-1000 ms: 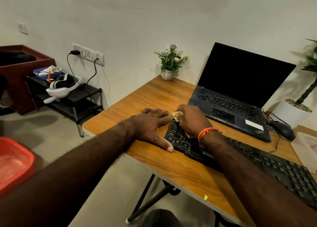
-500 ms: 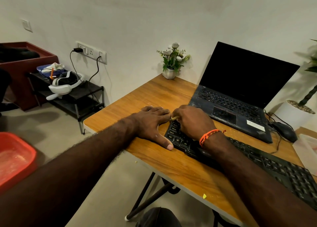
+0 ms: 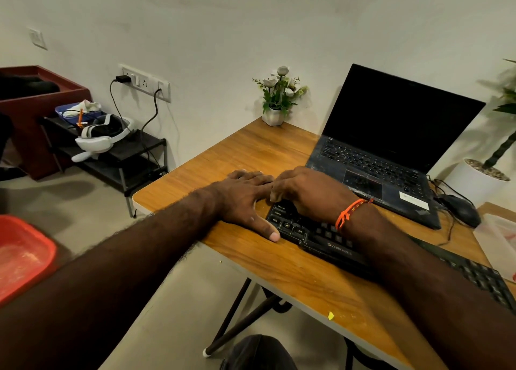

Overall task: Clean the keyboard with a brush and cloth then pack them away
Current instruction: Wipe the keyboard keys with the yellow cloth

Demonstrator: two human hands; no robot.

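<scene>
Two hands: both are at the left end of the keyboard (image 3: 329,238), side by side and nearly touching.
Left hand: the left hand (image 3: 243,199) lies flat on the table (image 3: 307,280), fingers straight and spread, holding nothing; its thumb runs along the keyboard's left edge, so I judge it is bracing the board.
Right hand: the right hand (image 3: 310,192) sits curled on the leftmost keys with an orange wrist thread (image 3: 349,211) behind it. The fingers are bunched, but I cannot tell what they hold; no cloth or brush shows from here.
Keyboard place: under the right fingers and just right of the left thumb, with the open laptop (image 3: 391,146) beyond the knuckles.
Keyboard lie: flat, keys up. Its long axis runs from the fingers away to the near right corner of the table, and its front edge faces the person.
Doing it well: I would keep the left palm firm so the board does not slide, and work the right hand along the rows in short strokes toward the far end, pressing lightly so the keys are not strained.
Further right: a mouse (image 3: 460,210) beside the laptop.
</scene>
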